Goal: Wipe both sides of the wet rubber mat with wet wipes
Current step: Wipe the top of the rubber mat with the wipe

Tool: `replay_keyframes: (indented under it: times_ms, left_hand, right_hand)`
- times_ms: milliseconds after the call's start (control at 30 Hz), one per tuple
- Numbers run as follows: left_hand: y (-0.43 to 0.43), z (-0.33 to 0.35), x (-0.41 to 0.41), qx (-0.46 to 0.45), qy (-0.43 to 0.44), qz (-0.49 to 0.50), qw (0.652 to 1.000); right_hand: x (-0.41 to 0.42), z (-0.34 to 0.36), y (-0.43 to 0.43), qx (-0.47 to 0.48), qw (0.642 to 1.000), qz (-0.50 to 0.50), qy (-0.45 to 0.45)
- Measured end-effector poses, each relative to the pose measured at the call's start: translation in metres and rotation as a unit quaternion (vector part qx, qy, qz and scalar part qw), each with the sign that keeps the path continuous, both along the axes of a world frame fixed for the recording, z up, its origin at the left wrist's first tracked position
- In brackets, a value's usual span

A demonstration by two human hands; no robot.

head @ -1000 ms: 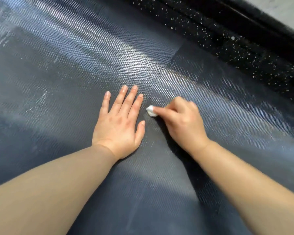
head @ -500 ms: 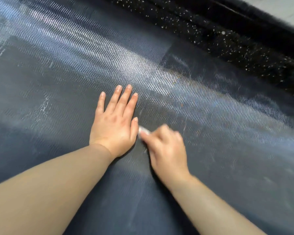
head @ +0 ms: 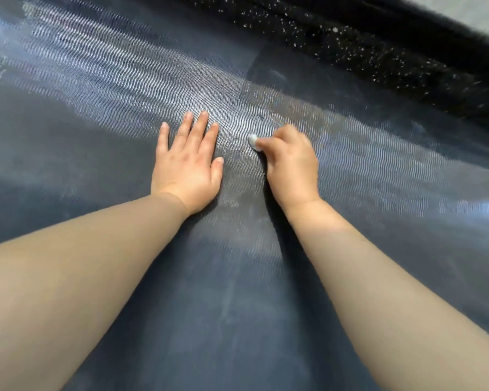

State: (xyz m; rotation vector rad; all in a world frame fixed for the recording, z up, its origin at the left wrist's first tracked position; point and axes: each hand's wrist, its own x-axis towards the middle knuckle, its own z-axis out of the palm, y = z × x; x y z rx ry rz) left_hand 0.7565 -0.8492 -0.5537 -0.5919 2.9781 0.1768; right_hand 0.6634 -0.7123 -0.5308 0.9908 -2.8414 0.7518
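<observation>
Nearest, two bare forearms angled in over the rubber mat [head: 237,306], dark and ripple-textured, lying flat and filling nearly the whole view. Further in, at centre: left hand [head: 185,165] spread palm down, fingers straight and slightly apart, pressed on the mat, probably to pin it against sliding under the rubbing. Just to the right and apart from it: right hand [head: 291,167] curled, pinching a small balled wet wipe [head: 253,141] at the fingertips, wad touching the mat, likely bunched tight to bear down on one spot. Around and beyond the hands, wet sheen on the ripples. Other face hidden, so no telling whether wiped. Farthest, past the mat's far edge, a black speckled surface [head: 350,46].
</observation>
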Motion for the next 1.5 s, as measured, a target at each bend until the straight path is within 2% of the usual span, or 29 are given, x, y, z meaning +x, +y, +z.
replay_keyframes:
  times_ms: [100,200,267,333,400,533,633,700,833,933,1033,1167,1233,1367,1500]
  left_hand:
    - [-0.004,0.0,-0.001,0.003,-0.008,-0.013,1.0]
    - [-0.007,0.001,0.007,-0.005,-0.031,-0.044,0.999]
    - [-0.001,0.002,0.029,-0.008,-0.037,-0.063,0.997]
    - [0.01,0.004,0.064,0.0,-0.039,-0.073,0.997]
    - [0.022,0.007,0.102,0.001,-0.067,-0.083,0.994]
    - [0.042,0.021,0.169,0.018,-0.088,-0.089,0.992]
    - [0.053,0.029,0.203,0.016,-0.077,-0.079,0.994]
    - [0.059,0.03,0.217,0.033,-0.074,-0.065,0.995]
    - [0.067,0.028,0.231,0.042,-0.068,-0.046,0.996]
    - [0.067,0.027,0.231,0.04,-0.066,-0.048,0.996]
    - [0.066,0.029,0.231,0.043,-0.093,-0.053,0.993]
    - [0.064,0.027,0.232,0.041,-0.144,-0.054,0.987]
    - [0.061,0.019,0.235,0.018,-0.156,-0.049,0.986]
    - [0.064,0.028,0.234,0.038,-0.159,-0.04,0.986]
    - [0.069,0.038,0.252,0.059,-0.104,-0.029,0.992]
  right_hand:
    - [0.081,0.004,0.032,-0.006,0.998,0.068,0.0]
    - [0.159,0.007,0.074,0.004,0.986,0.156,-0.062]
    - [0.185,0.01,0.091,0.008,0.975,0.2,-0.099]
    - [0.175,0.011,0.092,0.003,0.97,0.228,-0.087]
    - [0.141,0.013,0.079,-0.007,0.982,0.178,-0.068]
    - [0.058,0.008,0.042,0.001,0.998,-0.032,-0.051]
    - [0.053,0.004,0.022,-0.008,0.994,-0.088,-0.061]
    - [0.092,0.002,0.021,-0.017,0.998,-0.045,-0.048]
    - [0.2,0.003,0.055,-0.049,0.985,0.152,-0.07]
    - [0.209,0.001,0.073,-0.043,0.972,0.207,-0.1]
    - [0.152,-0.008,0.06,0.001,0.988,0.134,-0.071]
    - [0.062,-0.009,0.03,-0.04,0.997,-0.038,-0.047]
    - [0.055,-0.009,0.02,-0.028,0.997,-0.052,-0.042]
    - [0.125,-0.004,0.024,-0.002,0.997,0.067,-0.047]
    - [0.229,0.008,0.06,-0.033,0.964,0.242,-0.106]
